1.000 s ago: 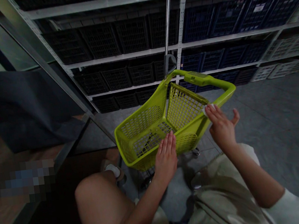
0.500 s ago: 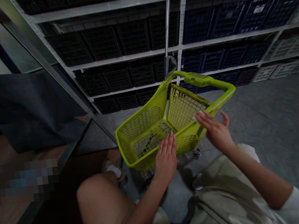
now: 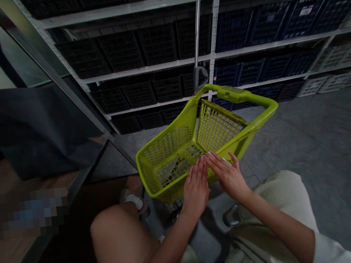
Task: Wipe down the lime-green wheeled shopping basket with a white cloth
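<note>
A yellow-green plastic shopping cart [image 3: 161, 145] with a perforated basket stands in front of my knees. My left hand [image 3: 196, 184] lies on its near rim, fingers together and stretched out flat. Beside it, my right hand [image 3: 228, 176] presses its straight fingers on the same rim, thumb raised apart. The fingertips of both hands meet or nearly meet. A bit of white cloth [image 3: 224, 159] shows under my right fingers; most of it is hidden. The cart's handle [image 3: 268, 108] curves up at the right, and its hinged back panel [image 3: 219, 124] slants inside.
Behind the cart, a white metal rack [image 3: 162, 66] holds dark crates [image 3: 122, 51] and blue crates [image 3: 235, 27]. A metal pole [image 3: 197, 27] rises from the cart's far corner. On the left, a dark bag [image 3: 41, 125] rests on a wooden surface [image 3: 69, 177] with a metal edge.
My right hand has slid along the rim toward the left, from near the handle to beside my left hand. The left hand and the cart have hardly moved.
</note>
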{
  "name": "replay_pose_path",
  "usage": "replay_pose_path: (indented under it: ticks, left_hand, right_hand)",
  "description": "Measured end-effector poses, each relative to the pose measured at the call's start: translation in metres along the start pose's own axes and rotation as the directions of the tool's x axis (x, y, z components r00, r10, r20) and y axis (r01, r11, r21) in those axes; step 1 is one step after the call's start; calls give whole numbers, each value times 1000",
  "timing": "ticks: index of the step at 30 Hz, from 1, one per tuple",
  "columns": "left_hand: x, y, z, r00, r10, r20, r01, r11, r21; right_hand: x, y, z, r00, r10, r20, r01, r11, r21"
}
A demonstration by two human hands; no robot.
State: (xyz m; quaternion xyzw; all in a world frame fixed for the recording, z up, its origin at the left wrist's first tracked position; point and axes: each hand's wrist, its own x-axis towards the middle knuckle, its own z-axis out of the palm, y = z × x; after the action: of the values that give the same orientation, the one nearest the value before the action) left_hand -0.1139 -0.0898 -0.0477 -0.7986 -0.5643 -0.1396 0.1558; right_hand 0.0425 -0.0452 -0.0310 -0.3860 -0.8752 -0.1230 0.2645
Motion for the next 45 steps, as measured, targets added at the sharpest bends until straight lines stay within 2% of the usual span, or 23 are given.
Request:
replay_pose_path:
  ticks: [3,7,9,11,14,18,20,21,23,25,26,29,31,32,34,36,39,40,42,45]
  left_hand:
    - [0,-1,1,1000,5,-3,-5,1000,3]
    - [0,-1,2,1000,4,-7,-4,1000,-12]
    - [0,-1,1,1000,0,-8,0,1000,-21]
    - [0,0,0,1000,-3,-4,3,1000,-31]
    - [-1,0,-2,1000,1,-1,-1,999,-45]
    - [0,-1,-2,1000,-4,1,4,999,-49]
    - [0,-1,-2,1000,-11,2,11,999,-52]
    - [0,-1,-2,1000,-12,3,12,999,-53]
    - [0,-2,-4,1000,-4,11,4,999,-49]
    - [0,-3,-6,1000,3,19,-2,999,-39]
    - [0,-3,-6,1000,4,22,-3,999,-34]
    - [0,-3,-7,1000,4,27,-3,999,-32]
    - [0,-2,-7,1000,5,27,-4,999,-40]
    - [0,-2,-6,1000,5,26,-4,999,-46]
    - [0,-2,-6,1000,3,22,-1,998,-62]
    - [0,-2,-6,1000,2,18,-1,997,-78]
    - [-2,-2,-5,1000,4,7,-3,995,-97]
    - [-2,-2,-5,1000,1,4,-1,995,-101]
    - [-2,-3,-4,1000,-4,3,4,995,-104]
    - [-2,-5,-6,1000,2,17,0,996,-93]
  right_hand:
    - [1,48,-17,1000,-5,-11,5,998,-55]
    - [8,123,-44,981,140,-135,-166,965,-201]
    - [11,139,-48,965,200,-169,-234,948,-215]
    - [12,132,-44,949,251,-189,-287,938,-193]
    - [10,83,-24,950,274,-153,-293,949,-117]
    - [3,3,3,981,191,-24,-190,981,28]
    - [2,-15,7,988,155,6,-155,986,69]
    - [2,-15,6,992,124,18,-125,989,79]
    - [2,3,0,998,39,50,-43,996,79]
    - [3,40,-12,998,-12,63,10,999,32]
    - [4,62,-19,999,1,54,-1,1000,-11]
    - [8,120,-37,981,158,-116,-173,975,-136]
    - [10,136,-40,955,235,-181,-263,953,-149]
    - [12,133,-39,944,264,-197,-295,945,-144]
    - [13,109,-30,934,296,-199,-323,939,-120]
    - [12,67,-15,948,276,-160,-291,954,-78]
    - [8,3,5,982,177,-58,-176,984,25]
    - [7,-12,10,981,186,-56,-184,982,42]
    - [4,-27,14,984,176,-39,-173,982,70]
    - [2,-12,9,996,88,-7,-87,994,67]
